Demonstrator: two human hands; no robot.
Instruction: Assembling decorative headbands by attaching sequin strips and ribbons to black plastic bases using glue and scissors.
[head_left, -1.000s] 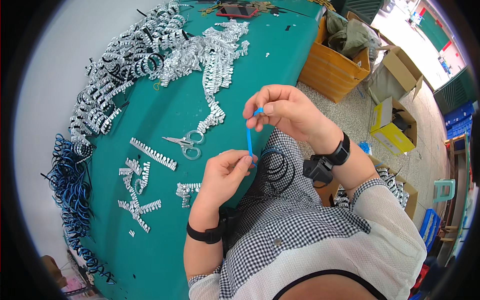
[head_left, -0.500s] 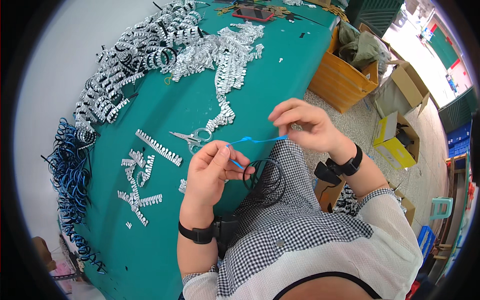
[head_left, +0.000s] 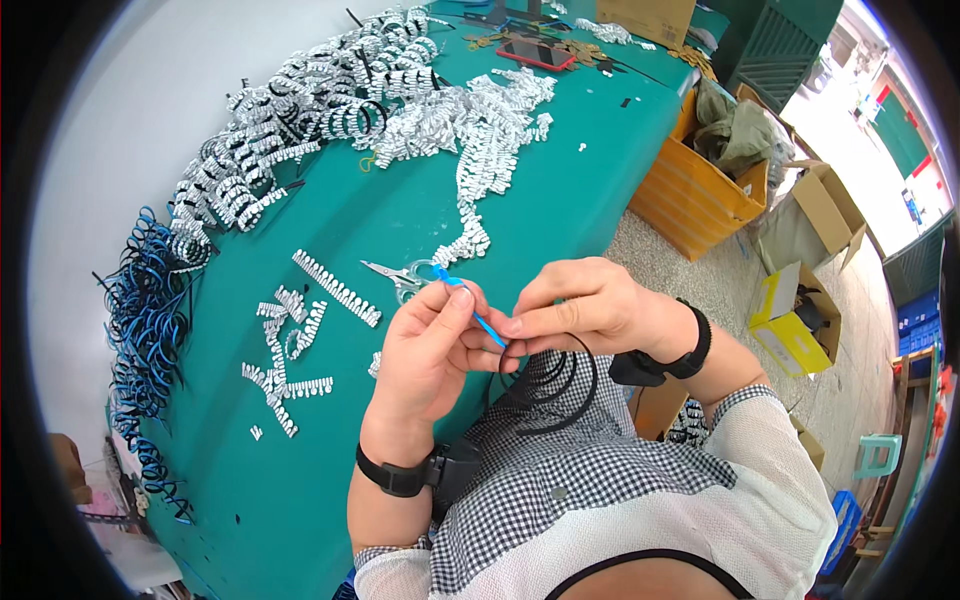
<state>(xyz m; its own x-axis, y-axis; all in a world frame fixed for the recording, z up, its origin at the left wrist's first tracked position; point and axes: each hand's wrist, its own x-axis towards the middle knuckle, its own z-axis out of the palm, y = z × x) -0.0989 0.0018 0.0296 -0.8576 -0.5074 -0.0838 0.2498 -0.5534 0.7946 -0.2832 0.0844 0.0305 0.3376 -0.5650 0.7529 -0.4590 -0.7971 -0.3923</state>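
My left hand (head_left: 428, 338) pinches a bright blue strip (head_left: 487, 326) between thumb and forefinger, and a looped bit of it sticks up past the fingers. Close against it, my right hand (head_left: 590, 308) has its fingertips closed on the strip's lower end. From the fingers a black coiled band (head_left: 585, 405) hangs in loops over the checked apron; where it meets the blue strip is hidden by the fingers. Just beyond my left hand lie scissors (head_left: 395, 274) with clear handles. White scalloped strips (head_left: 337, 288) lie on the green table to the left.
A long heap of white-and-black coils (head_left: 300, 125) runs along the wall side, with blue-and-black coils (head_left: 145, 330) nearer. Further back lies a red-edged phone (head_left: 537, 55). Right of the table stand an orange box (head_left: 690, 195), a yellow carton (head_left: 790, 330) and a stool (head_left: 878, 455).
My right hand has come down and left to meet my left hand, where before it held the blue strip stretched out. The view has shifted slightly, and the black coil hangs more spread.
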